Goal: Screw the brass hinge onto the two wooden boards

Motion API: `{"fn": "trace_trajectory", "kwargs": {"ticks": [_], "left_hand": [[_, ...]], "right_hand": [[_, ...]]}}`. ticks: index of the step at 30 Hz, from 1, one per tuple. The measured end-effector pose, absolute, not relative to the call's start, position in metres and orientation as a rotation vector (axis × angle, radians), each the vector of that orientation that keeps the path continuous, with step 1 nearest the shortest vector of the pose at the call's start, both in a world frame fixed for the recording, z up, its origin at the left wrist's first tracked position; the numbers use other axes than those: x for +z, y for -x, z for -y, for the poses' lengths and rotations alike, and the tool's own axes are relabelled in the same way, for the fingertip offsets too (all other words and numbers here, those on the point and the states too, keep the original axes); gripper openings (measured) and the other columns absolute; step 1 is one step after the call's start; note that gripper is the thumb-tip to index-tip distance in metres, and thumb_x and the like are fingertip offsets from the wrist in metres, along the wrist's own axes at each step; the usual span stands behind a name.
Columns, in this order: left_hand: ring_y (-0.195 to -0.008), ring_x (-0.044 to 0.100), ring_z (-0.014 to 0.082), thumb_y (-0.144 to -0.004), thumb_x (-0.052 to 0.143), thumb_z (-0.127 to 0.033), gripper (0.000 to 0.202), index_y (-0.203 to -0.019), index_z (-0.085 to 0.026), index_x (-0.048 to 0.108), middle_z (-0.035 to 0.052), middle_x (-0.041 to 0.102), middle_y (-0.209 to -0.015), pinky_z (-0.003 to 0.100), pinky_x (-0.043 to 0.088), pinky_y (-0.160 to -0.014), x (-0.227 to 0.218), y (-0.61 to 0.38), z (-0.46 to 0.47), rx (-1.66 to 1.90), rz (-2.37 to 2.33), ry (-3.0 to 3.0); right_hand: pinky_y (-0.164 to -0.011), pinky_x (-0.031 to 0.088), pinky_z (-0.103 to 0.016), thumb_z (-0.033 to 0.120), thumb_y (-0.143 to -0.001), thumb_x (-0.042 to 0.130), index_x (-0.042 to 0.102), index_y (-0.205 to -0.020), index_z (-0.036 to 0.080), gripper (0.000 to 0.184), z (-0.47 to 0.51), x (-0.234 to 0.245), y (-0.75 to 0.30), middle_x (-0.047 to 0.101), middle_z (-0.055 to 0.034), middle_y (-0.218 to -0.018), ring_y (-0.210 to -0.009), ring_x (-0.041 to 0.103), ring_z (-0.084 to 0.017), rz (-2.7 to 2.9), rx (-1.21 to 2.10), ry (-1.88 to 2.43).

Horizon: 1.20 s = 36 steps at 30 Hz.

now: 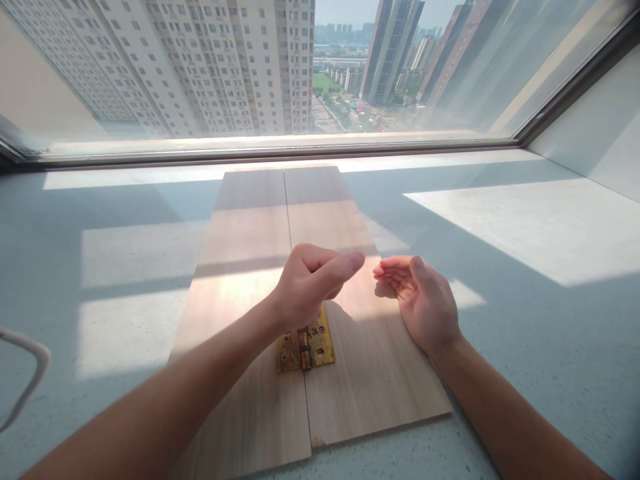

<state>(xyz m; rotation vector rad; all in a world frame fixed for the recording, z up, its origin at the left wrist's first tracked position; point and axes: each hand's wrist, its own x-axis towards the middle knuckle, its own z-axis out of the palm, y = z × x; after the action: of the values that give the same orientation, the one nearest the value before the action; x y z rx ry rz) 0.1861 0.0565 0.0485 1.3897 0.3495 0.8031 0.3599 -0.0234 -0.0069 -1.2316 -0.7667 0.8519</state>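
1. At the far left edge of the view, a thin pale curved loop (30,363) pokes in over the sill; what it belongs to cannot be told.
2. A pale, speckled window sill (525,227) carries everything, with bands of sunlight and shadow across it and a wide window (210,73) along its far edge, high-rise blocks showing beyond the glass.
3. Two wooden boards lie flat side by side in the middle of the sill, long edges touching, running from the near edge towards the window: the left board (240,233) and the right board (370,380).
4. The left hand (307,287) hovers over the seam between the boards, loosely curled into a fist with the thumb stretched out to the right. It has nothing visibly in its grasp.
5. Just beneath that hand, a yellow brass hinge (306,347) lies opened flat across the seam, one leaf on each board, towards the near end of the boards. Screw heads show in its holes; its upper part is hidden by the hand.
6. The right hand (425,300) is held over the right board, near its right edge, half open and cupped, palm facing left, fingers together and pointing at the left thumb. It is empty, and the two hands are near each other but apart.
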Motion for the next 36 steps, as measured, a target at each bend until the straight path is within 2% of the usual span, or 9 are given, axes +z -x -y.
{"fn": "trace_trajectory", "kwargs": {"ticks": [4, 8, 12, 14, 16, 20, 27, 32, 36], "left_hand": [[-0.045, 0.026, 0.0095, -0.086, 0.046, -0.028, 0.042, -0.046, -0.020, 0.036, -0.0024, 0.030, -0.045, 0.030, 0.017, -0.046, 0.049, -0.180, -0.059, 0.698, -0.309, -1.385], [-0.048, 0.034, 0.0099, -0.083, 0.044, -0.016, 0.013, -0.076, -0.019, 0.055, -0.0049, 0.043, -0.052, 0.027, 0.025, -0.048, 0.047, -0.182, -0.053, 0.808, -0.404, -1.327], [-0.062, 0.053, 0.0115, -0.093, 0.050, -0.022, 0.013, -0.095, -0.016, 0.062, -0.0006, 0.061, -0.067, 0.026, 0.038, -0.057, 0.050, -0.186, -0.044, 1.040, -0.559, -1.415], [-0.070, 0.055, 0.0126, -0.094, 0.050, -0.022, 0.017, -0.098, -0.016, 0.065, 0.0017, 0.063, -0.074, 0.027, 0.041, -0.063, 0.052, -0.186, -0.039, 1.141, -0.686, -1.438], [-0.068, 0.052, 0.0125, -0.095, 0.047, -0.020, 0.018, -0.096, -0.018, 0.065, -0.0002, 0.057, -0.069, 0.028, 0.040, -0.064, 0.052, -0.186, -0.034, 1.219, -0.745, -1.402], [-0.054, 0.034, 0.0105, -0.089, 0.046, -0.013, 0.017, -0.081, -0.020, 0.060, -0.0047, 0.038, -0.056, 0.027, 0.029, -0.052, 0.046, -0.186, -0.029, 1.292, -0.662, -1.234], [-0.042, 0.019, 0.0061, -0.077, 0.056, -0.018, 0.015, -0.062, -0.018, 0.054, -0.0079, 0.028, -0.045, 0.025, 0.015, -0.043, 0.047, -0.184, -0.045, 1.032, -0.432, -1.283], [-0.042, 0.025, 0.0070, -0.081, 0.051, -0.020, 0.015, -0.066, -0.019, 0.051, -0.0067, 0.034, -0.046, 0.024, 0.017, -0.043, 0.052, -0.189, -0.051, 0.833, -0.326, -1.252], [-0.042, 0.029, 0.0068, -0.090, 0.055, -0.034, 0.049, -0.049, -0.018, 0.034, -0.0038, 0.034, -0.045, 0.025, 0.021, -0.042, 0.051, -0.195, -0.047, 1.033, -0.370, -1.310]], "right_hand": [[-0.072, 0.052, -0.034, 0.057, -0.089, 0.055, 0.075, -0.084, 0.024, 0.039, 0.023, -0.009, -0.361, 0.073, -0.0048, -0.081, -0.079, 0.067, -0.019, 0.803, 0.841, 1.236], [-0.073, 0.052, -0.034, 0.055, -0.089, 0.055, 0.075, -0.085, 0.024, 0.037, 0.024, -0.010, -0.361, 0.073, -0.0045, -0.081, -0.078, 0.066, -0.019, 0.817, 0.844, 1.238], [-0.065, 0.051, -0.030, 0.055, -0.088, 0.058, 0.075, -0.083, 0.024, 0.036, 0.024, -0.010, -0.360, 0.073, -0.0046, -0.081, -0.078, 0.066, -0.019, 0.800, 0.851, 1.243], [-0.062, 0.051, -0.029, 0.055, -0.088, 0.058, 0.075, -0.083, 0.024, 0.037, 0.024, -0.010, -0.361, 0.073, -0.0048, -0.080, -0.078, 0.066, -0.018, 0.800, 0.857, 1.253], [-0.059, 0.051, -0.029, 0.056, -0.088, 0.058, 0.075, -0.083, 0.023, 0.038, 0.024, -0.010, -0.361, 0.073, -0.0052, -0.079, -0.076, 0.065, -0.019, 0.802, 0.865, 1.267], [-0.059, 0.052, -0.029, 0.057, -0.088, 0.058, 0.075, -0.084, 0.023, 0.039, 0.024, -0.010, -0.360, 0.072, -0.0055, -0.079, -0.074, 0.065, -0.019, 0.800, 0.866, 1.285], [-0.058, 0.051, -0.029, 0.056, -0.088, 0.058, 0.075, -0.083, 0.023, 0.038, 0.022, -0.010, -0.360, 0.072, -0.0054, -0.077, -0.074, 0.065, -0.019, 0.784, 0.864, 1.291], [-0.058, 0.051, -0.028, 0.056, -0.088, 0.058, 0.075, -0.083, 0.023, 0.037, 0.023, -0.010, -0.359, 0.071, -0.0043, -0.076, -0.071, 0.063, -0.017, 0.801, 0.870, 1.276], [-0.058, 0.051, -0.028, 0.056, -0.088, 0.059, 0.075, -0.084, 0.023, 0.037, 0.023, -0.010, -0.359, 0.070, -0.0040, -0.076, -0.070, 0.063, -0.016, 0.817, 0.876, 1.270]]}}
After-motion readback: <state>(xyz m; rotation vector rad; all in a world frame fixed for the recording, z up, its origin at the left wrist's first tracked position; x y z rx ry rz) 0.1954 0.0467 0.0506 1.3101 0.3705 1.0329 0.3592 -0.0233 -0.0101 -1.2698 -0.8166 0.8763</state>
